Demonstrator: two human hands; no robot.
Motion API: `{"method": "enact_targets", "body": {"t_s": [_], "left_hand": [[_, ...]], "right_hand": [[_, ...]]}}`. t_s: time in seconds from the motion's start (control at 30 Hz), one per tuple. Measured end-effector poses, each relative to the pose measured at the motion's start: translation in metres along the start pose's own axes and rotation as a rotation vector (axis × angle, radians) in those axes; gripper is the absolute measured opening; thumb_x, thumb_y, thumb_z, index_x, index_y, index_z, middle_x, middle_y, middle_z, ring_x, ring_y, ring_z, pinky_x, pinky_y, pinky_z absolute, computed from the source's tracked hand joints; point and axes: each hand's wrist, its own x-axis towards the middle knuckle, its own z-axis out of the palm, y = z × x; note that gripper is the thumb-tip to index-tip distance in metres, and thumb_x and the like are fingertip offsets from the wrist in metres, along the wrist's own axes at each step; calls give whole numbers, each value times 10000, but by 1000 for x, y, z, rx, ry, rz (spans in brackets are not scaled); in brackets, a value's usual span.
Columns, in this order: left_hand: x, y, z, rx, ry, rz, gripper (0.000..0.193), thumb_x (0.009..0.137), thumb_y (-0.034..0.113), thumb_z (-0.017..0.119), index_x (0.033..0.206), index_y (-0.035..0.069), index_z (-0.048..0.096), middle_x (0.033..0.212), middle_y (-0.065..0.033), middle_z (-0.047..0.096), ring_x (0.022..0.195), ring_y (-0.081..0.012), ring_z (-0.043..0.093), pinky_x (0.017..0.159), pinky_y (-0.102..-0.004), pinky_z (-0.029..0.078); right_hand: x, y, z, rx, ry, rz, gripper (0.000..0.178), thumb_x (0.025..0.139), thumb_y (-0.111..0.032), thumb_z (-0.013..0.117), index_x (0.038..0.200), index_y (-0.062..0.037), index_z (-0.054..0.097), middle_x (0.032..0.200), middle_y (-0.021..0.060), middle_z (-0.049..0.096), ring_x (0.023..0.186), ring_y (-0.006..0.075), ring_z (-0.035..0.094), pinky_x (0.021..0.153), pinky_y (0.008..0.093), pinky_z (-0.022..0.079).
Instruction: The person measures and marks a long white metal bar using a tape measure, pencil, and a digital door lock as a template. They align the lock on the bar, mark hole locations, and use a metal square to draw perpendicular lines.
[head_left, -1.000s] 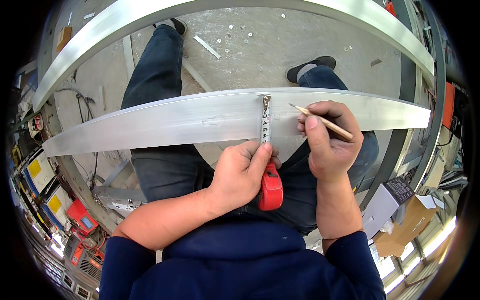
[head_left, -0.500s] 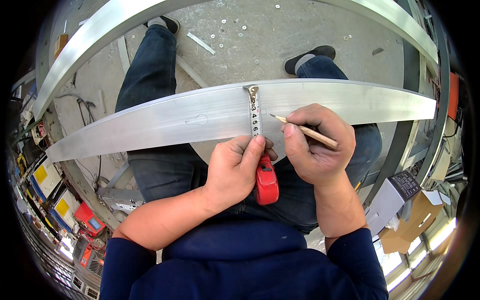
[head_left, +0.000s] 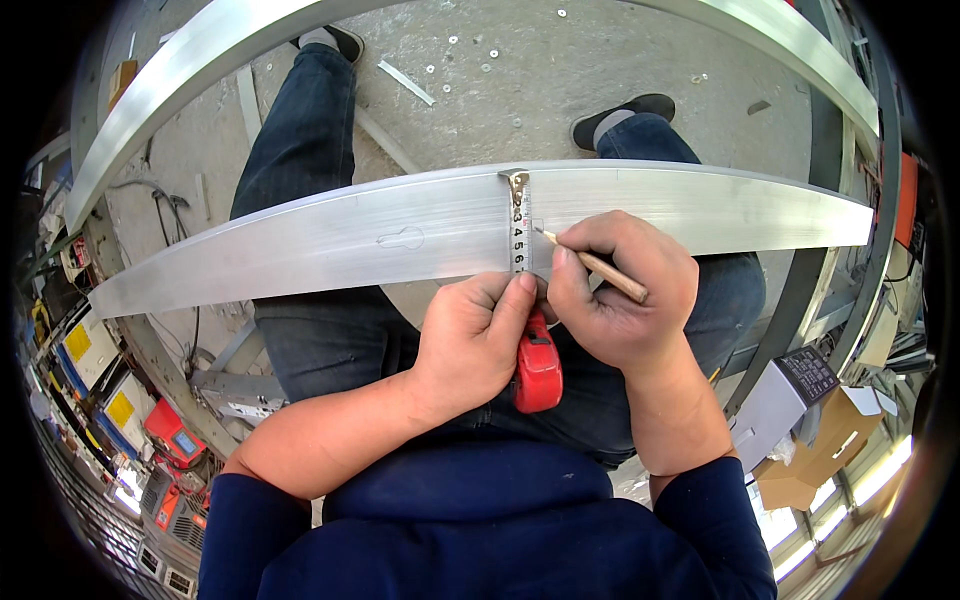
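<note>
A long silvery metal bar [head_left: 660,205] lies crosswise over my thighs. My left hand [head_left: 475,330] is closed on a red tape measure [head_left: 538,372] at the bar's near edge. Its pulled-out blade [head_left: 518,225] crosses the bar's width, with the end hook at the far edge. In my right hand [head_left: 630,285] a wooden pencil [head_left: 612,274] is pinched, its tip at or just over the metal beside the blade, close to a small drawn rectangle. A keyhole-shaped pencil outline [head_left: 401,238] shows on the bar left of the tape.
Another metal bar [head_left: 150,115] arches across the far side. Steel frame members stand left and right. A cardboard box [head_left: 822,450] and a grey-white box [head_left: 775,400] sit at lower right; a red machine [head_left: 175,432] is at lower left. Washers and a metal strip [head_left: 407,83] lie on the floor.
The tape blade and my left hand have shifted slightly right along the bar. My right hand has moved a little left, bringing the pencil tip to the small rectangle beside the blade.
</note>
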Motion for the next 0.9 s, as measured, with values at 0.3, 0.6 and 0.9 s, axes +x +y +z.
{"method": "enact_targets", "body": {"t_s": [0.3,0.6,0.9], "left_hand": [[0,2,2,-25,15,1,324,1079,145,534,911,-53,726,748,-107,734,659,-96,624,617,-301,514],[0,3,0,40,13,20,323,1075,147,543,883,-53,710,701,-107,707,634,-93,597,591,-315,499],[0,4,1,38,16,30,318,1074,148,547,888,-51,710,699,-108,699,634,-94,587,591,-316,496]], "right_hand": [[-1,1,4,-11,15,63,137,735,27,757,824,-41,678,705,76,681,588,213,662,543,298,513],[-1,1,4,-23,-7,60,99,763,51,729,826,-12,686,686,57,670,582,135,638,551,252,497],[0,1,4,-22,-12,50,99,763,40,732,826,-19,684,684,54,668,574,137,635,547,254,495]]}}
